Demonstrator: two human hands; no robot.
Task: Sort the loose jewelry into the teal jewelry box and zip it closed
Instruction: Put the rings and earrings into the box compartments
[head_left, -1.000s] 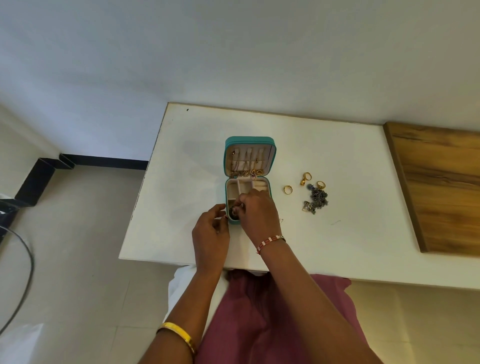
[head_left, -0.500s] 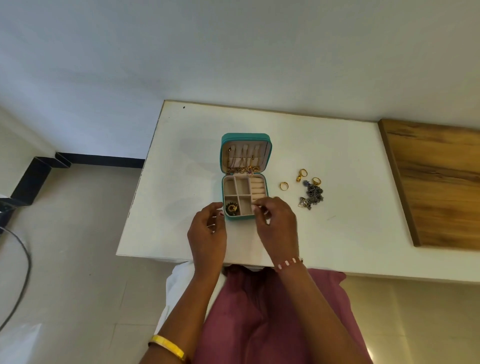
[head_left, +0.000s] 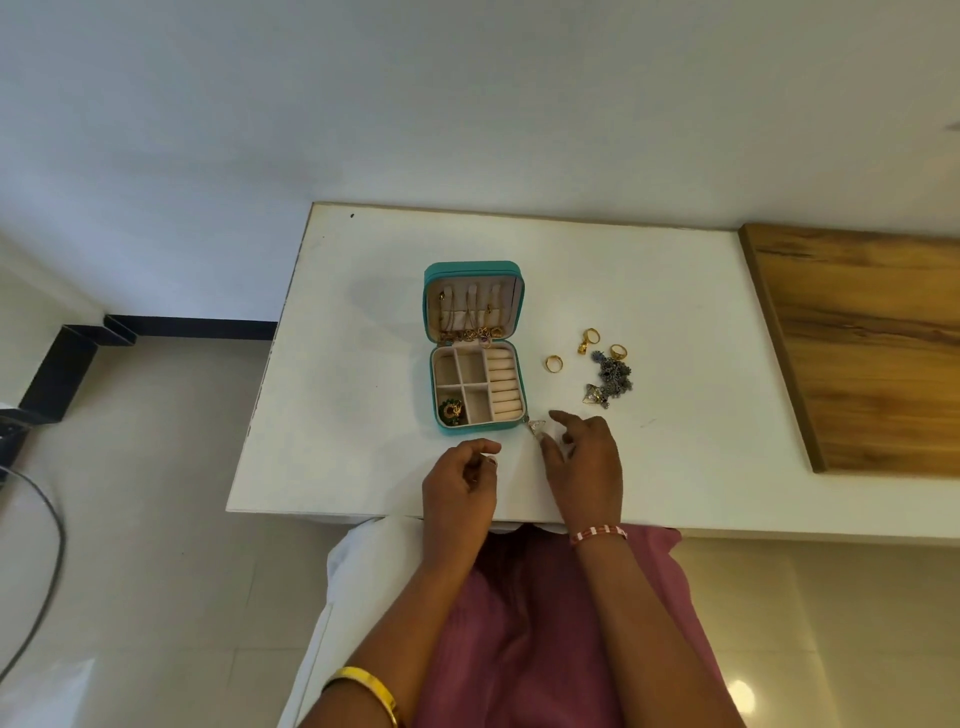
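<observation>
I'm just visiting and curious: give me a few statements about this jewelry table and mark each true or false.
1. The teal jewelry box is zipped shut. False: its lid stands open.
2. A green and gold piece lies in the box's near-left compartment. True.
3. Three gold rings and a dark grey jewelry cluster lie on the white table to the right of the box. True.
4. The left hand is lifting a ring off the table. False: it hovers near the table's front edge, fingers loosely curled.
5. The ring rolls are full. False: they are empty.
</observation>
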